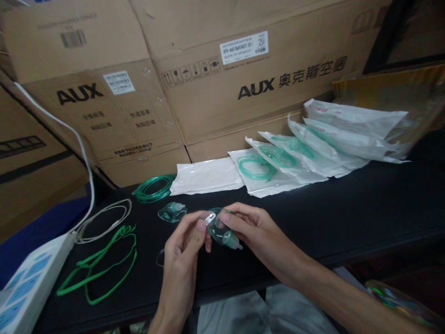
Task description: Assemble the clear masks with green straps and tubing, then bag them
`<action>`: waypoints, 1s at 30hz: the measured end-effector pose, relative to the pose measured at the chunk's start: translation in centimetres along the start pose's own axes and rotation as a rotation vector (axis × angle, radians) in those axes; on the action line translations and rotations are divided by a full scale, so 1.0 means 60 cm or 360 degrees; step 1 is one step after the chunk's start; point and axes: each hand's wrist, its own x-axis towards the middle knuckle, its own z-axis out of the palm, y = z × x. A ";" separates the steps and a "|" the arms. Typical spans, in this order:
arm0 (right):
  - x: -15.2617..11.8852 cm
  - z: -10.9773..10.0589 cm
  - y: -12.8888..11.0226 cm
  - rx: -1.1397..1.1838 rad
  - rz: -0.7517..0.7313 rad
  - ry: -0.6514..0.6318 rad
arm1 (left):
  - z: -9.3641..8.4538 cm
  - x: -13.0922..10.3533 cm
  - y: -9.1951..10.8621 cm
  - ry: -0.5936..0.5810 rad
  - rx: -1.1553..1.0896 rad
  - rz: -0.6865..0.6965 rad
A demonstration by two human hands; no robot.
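A clear green oxygen mask (221,233) is held in the air between both hands, its connector end pointing down and right. My left hand (183,243) pinches a small silvery metal nose clip (210,219) at the mask's left edge. With thumb and fingers closed, my right hand (253,226) grips the mask's upper right rim. Just beyond my left hand, a second clear green mask (172,212) lies on the black table. Part of a thin clear loop (160,258) shows beside my left wrist; the rest is hidden.
A green tubing coil (153,188) lies behind the second mask, near white packets (208,176) and several bagged mask sets (259,171). Green elastic straps (100,266), a pale cord (104,222) and a power strip (38,278) sit at left. Cardboard boxes (208,120) stand behind.
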 end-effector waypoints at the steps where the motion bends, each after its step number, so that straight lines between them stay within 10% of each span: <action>1: 0.001 0.000 0.000 -0.0034 -0.0017 0.0016 | -0.001 0.000 0.000 -0.0011 -0.0003 0.0003; 20: -0.015 0.007 -0.015 -0.0939 -0.0773 0.0227 | 0.001 0.003 -0.004 0.0061 0.0158 0.0168; 30: -0.012 -0.003 -0.029 -0.0772 -0.0689 0.0010 | 0.005 0.001 -0.002 0.0049 0.0135 0.0157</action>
